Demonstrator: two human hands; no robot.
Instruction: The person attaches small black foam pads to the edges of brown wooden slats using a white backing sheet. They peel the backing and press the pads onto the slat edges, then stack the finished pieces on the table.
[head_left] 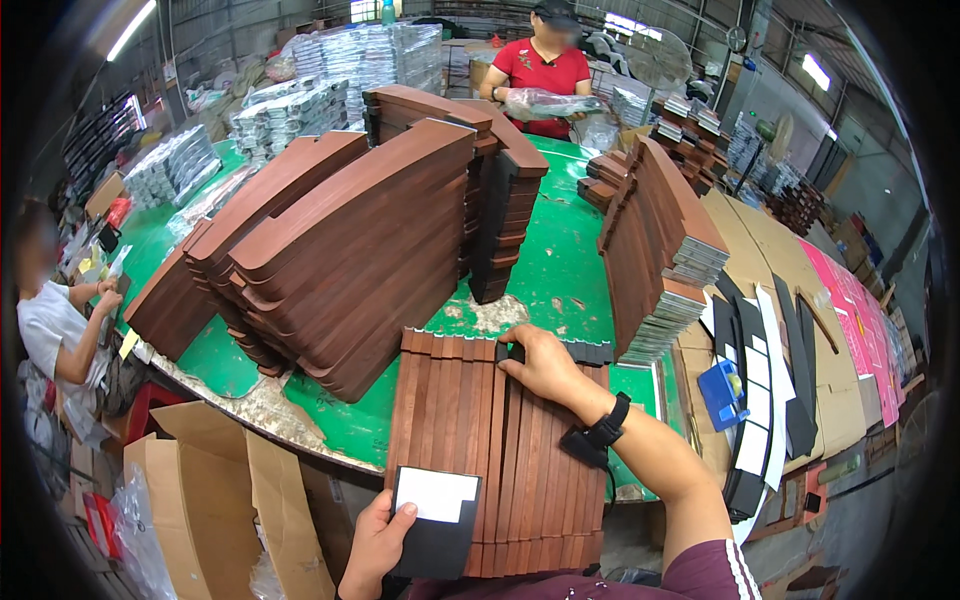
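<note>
In front of me a row of narrow red-brown wood-look slats lies side by side, reaching over the near edge of the green table. My left hand grips a black sheet with a white patch on its upper part, thumb on top, beside the slats' near end. At their far end my right hand pinches a small black piece against one slat's end. The ends to the right of this hand look dark; those to its left look brown with pale edges.
Tall stacks of curved brown boards and another stack stand on the worn green table. Open cardboard box lower left. Black and white strips and a blue holder lie right. Two people work nearby, far side and left.
</note>
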